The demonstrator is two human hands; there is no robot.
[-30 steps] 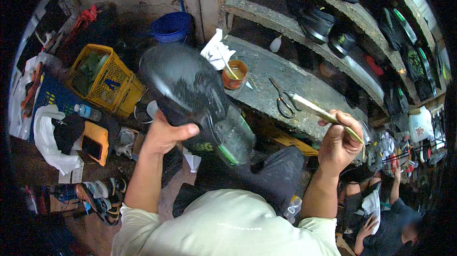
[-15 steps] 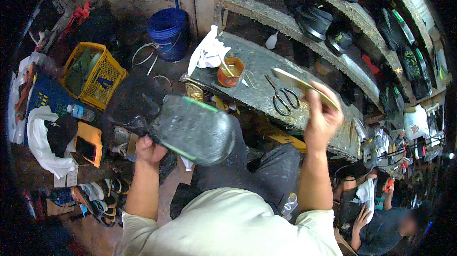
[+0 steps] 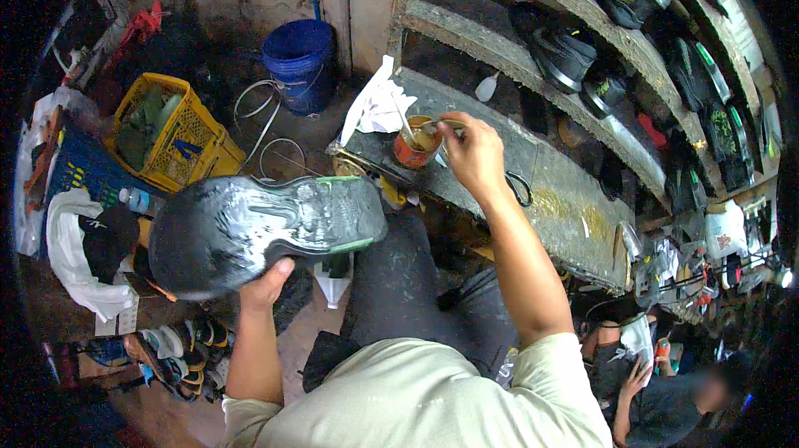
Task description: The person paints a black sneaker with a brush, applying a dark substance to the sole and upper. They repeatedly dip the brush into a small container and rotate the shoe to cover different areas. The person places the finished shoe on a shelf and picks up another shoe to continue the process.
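Note:
My left hand (image 3: 266,283) grips the near edge of a dark shoe (image 3: 275,219), turned sole up over my left thigh. The sole has a wet, whitish sheen and green strips along the edges at its right end. My right hand (image 3: 473,152) is closed at the rim of an orange can (image 3: 414,150) of yellowish glue on the bench. Between its fingers is a thin flat strip (image 3: 441,126), mostly hidden, its end over the can. A pale stick stands in the can. Black-handled scissors (image 3: 522,190) lie partly behind my right forearm.
White crumpled paper (image 3: 381,105) lies beside the can on the stained bench (image 3: 574,223). Shelves of shoes (image 3: 566,61) rise behind it. A blue bucket (image 3: 298,65) and a yellow crate (image 3: 179,127) stand at the left. A co-worker (image 3: 666,398) at the lower right holds a white shoe.
My right hand has moved left from over the bench to the can, bringing the flat strip. My left hand has swung the shoe leftward, and more of its sole now faces up.

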